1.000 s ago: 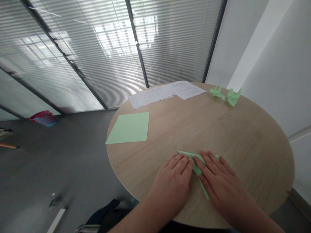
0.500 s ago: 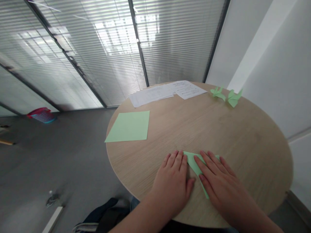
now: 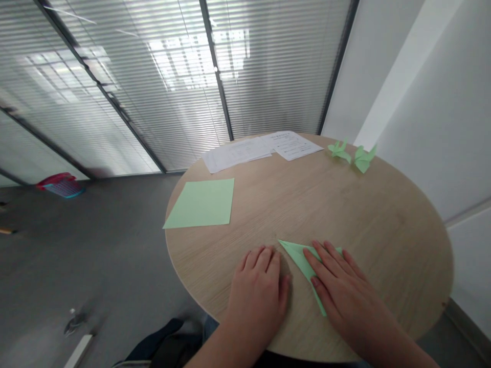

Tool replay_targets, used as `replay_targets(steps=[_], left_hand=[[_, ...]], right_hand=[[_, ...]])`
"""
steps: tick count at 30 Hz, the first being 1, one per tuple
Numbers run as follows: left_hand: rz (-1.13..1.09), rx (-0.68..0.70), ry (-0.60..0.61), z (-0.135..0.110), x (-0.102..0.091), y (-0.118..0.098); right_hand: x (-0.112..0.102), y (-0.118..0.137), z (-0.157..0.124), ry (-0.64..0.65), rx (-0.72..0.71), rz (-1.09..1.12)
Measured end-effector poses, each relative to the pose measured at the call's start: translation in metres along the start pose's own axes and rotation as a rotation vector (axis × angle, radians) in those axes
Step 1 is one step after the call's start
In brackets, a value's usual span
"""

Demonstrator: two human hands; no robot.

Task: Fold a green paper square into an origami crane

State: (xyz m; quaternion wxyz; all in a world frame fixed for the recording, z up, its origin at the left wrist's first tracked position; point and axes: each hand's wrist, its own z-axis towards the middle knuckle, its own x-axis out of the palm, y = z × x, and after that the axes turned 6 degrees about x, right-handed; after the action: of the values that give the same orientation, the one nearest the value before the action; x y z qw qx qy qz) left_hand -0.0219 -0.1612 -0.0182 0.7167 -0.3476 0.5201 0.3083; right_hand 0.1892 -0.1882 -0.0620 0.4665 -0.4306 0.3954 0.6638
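A folded piece of green paper (image 3: 301, 258) lies at the near side of the round wooden table (image 3: 284, 204). My right hand (image 3: 337, 281) rests flat over it with fingers stretched out, covering its right part. The paper's pointed left corner and a lower tip stick out from under the fingers. Just left of the paper, apart from it, my left hand (image 3: 259, 286) lies on the tabletop, fingers slightly bent and holding nothing.
A flat green sheet (image 3: 203, 203) overhangs the table's left edge slightly. Printed white papers (image 3: 238, 153) lie at the back. Two folded green paper shapes (image 3: 339, 150) stand at the back right. A red and blue basket (image 3: 63, 185) is on the floor.
My left hand has moved left, off the folded paper's corner, which now shows. My right hand stays on the paper. The view has shifted slightly.
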Motion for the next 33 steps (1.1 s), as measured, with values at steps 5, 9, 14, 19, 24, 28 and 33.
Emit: replay_targets(steps=[5,9,14,19,24,28,33], left_hand=[[-0.136,0.262,-0.027,-0.012,0.001,-0.018],[-0.15,0.307,0.065,-0.014,0.007,-0.024],[-0.174,0.222,0.12,-0.003,0.003,-0.009],[-0.216,0.176,0.131,0.015,-0.009,0.014],[-0.167,0.258,0.051,0.014,0.0,0.022],[-0.164,0.398,0.058,0.008,0.005,0.021],[-0.255,0.345,0.107,0.008,-0.004,0.017]], right_hand=[[-0.004,-0.005,0.006,0.031,0.037,0.094],[-0.015,-0.009,0.013,0.053,0.095,0.152],[-0.036,-0.011,0.024,0.22,0.051,0.309],[-0.044,-0.014,0.033,0.335,-0.059,0.403],[-0.038,-0.018,0.039,0.267,-0.152,0.305],[-0.036,-0.02,0.039,0.186,-0.19,0.274],[-0.034,-0.025,0.045,0.186,-0.233,0.272]])
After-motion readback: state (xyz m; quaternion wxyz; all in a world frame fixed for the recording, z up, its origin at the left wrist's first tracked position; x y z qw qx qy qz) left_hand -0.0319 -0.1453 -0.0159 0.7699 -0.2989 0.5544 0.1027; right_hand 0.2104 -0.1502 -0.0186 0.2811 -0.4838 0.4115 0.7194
